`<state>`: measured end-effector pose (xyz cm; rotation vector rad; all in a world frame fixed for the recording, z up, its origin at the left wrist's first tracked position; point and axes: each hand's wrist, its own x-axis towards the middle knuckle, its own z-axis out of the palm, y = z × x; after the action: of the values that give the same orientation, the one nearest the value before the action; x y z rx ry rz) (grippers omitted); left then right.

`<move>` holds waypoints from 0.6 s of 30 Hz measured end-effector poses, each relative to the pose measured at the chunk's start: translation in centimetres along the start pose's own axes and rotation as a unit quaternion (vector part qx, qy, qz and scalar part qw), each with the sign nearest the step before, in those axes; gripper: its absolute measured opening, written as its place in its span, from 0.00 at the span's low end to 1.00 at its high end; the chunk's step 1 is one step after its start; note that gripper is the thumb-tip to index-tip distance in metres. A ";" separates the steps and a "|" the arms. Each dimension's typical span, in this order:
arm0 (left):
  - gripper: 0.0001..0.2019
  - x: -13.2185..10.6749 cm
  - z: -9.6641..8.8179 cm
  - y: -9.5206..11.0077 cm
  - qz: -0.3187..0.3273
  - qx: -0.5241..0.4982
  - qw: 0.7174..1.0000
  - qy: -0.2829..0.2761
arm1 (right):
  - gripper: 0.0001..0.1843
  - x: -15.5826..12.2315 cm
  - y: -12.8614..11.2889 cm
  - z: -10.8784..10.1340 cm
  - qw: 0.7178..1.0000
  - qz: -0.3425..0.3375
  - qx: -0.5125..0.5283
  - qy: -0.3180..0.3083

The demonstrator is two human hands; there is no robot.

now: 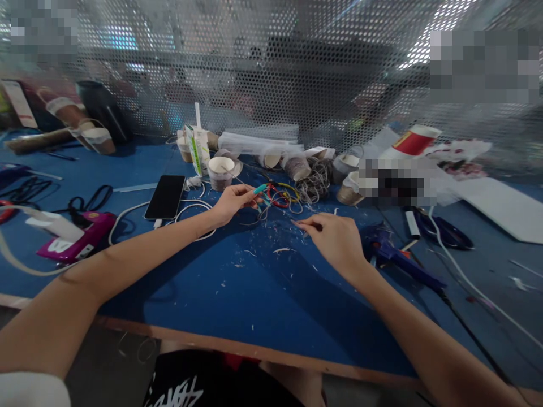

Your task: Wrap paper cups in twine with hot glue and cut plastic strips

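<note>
My left hand [232, 202] reaches over the blue table [237, 294] and pinches a thin wire at the edge of a tangle of coloured wires [282, 195]. My right hand [333, 237] lies just right of it, fingers closed in a pinch on something thin and dark that I cannot make out. White scraps [283, 250] lie scattered between the two hands.
A black phone [165, 196] with a white cable lies left of my left hand. Paper cups [220, 171] and wire spools [297, 167] line the back under a perforated metal screen. A blue glue gun [399, 257] lies at right, a pink tool [78, 240] at left.
</note>
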<state>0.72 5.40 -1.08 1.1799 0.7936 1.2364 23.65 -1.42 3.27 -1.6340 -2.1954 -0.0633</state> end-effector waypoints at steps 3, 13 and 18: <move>0.08 -0.1 0.0 0.1 -0.003 0.000 1.000 -0.007 | 0.08 -0.1 0.1 0.0 1.000 0.001 -0.002 0.030; 0.09 -0.2 0.4 0.5 -0.011 -0.023 1.000 0.001 | 0.15 -0.2 -0.9 -0.4 0.999 -0.018 0.036 0.029; 0.11 0.0 0.1 0.2 0.020 -0.051 0.998 0.010 | 0.08 0.1 -0.3 -0.2 0.998 -0.056 0.006 -0.026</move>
<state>0.77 5.34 -0.81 1.1069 0.7170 1.3081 23.41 -1.50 3.58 -1.5206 -2.3212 -0.0401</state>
